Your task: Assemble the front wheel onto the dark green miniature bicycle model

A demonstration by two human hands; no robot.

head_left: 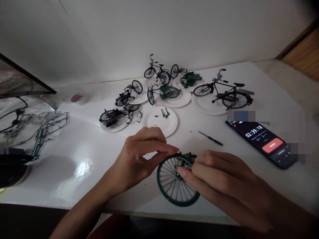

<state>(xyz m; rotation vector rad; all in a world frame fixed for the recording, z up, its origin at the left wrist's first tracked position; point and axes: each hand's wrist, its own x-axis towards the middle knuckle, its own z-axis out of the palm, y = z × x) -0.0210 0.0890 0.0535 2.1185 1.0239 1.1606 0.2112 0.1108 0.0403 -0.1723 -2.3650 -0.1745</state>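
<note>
Near the front edge of the table, a green model bicycle wheel with grey spokes stands upright between my hands. Thumb and forefinger of my left hand are pinched at its top rim, where some small green parts show. My right hand grips the wheel's right side, a fingertip at the hub; its fingers cover that part of the wheel and whatever joins it there. Just beyond, a paper plate carries a few small green pieces. A thin black screwdriver lies behind my right hand.
Several model bicycles, including a black one and a green one, stand or lie on or beside paper plates at the back. A phone showing a timer lies right. Part frames and a tape roll sit left.
</note>
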